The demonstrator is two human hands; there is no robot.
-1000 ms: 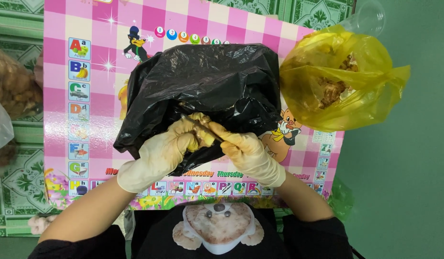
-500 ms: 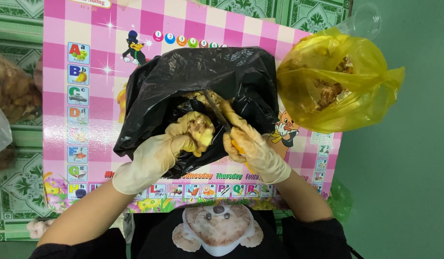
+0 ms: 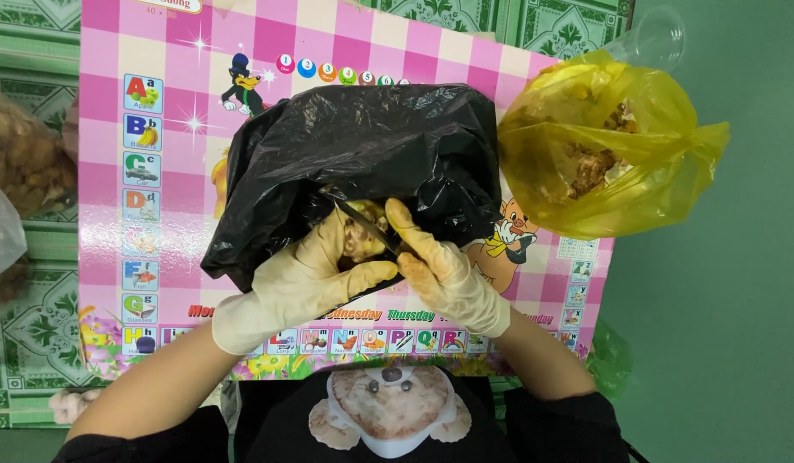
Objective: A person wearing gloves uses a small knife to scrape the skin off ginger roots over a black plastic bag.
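Two gloved hands meet over one black bag (image 3: pixel 362 146). Left hand (image 3: pixel 307 279) cups one brownish lump (image 3: pixel 362 231); right hand (image 3: pixel 435 266) pinches one dark blade (image 3: pixel 362 221) against it. One yellow bag (image 3: pixel 602 146) sits beyond the right hand.

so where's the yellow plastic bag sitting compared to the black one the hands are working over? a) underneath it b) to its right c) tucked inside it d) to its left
b, the yellow plastic bag lies to the right of the black plastic bag, beside it on the pink checked mat, while the gloved left hand and gloved right hand meet at the black bag's opening.
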